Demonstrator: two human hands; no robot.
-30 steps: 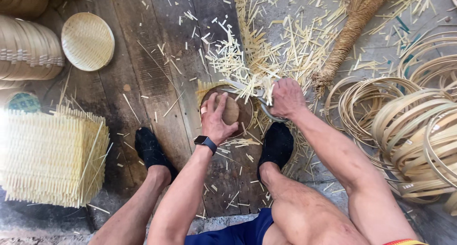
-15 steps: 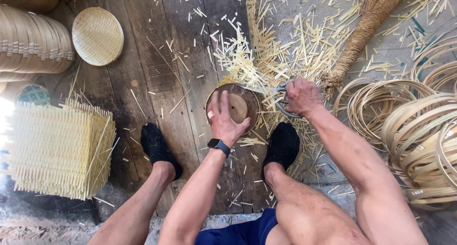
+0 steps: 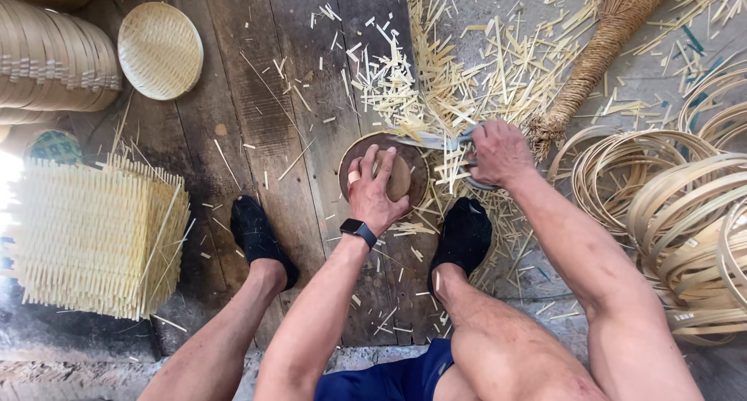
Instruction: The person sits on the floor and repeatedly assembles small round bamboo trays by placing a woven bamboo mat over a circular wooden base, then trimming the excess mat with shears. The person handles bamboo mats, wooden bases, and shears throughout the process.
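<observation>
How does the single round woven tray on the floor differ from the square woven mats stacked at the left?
The round woven tray is a circle with a finished rim; the square woven mats have loose strip ends sticking out at every edge. The tray lies alone, flat on the wooden floor; the mats are piled in a thick stack. The tray looks smaller across than the mats. Both are pale, woven bamboo-like strips, and neither hand touches them.

Sunlit, worn wooden plank floor [image 3: 257,128]
</observation>
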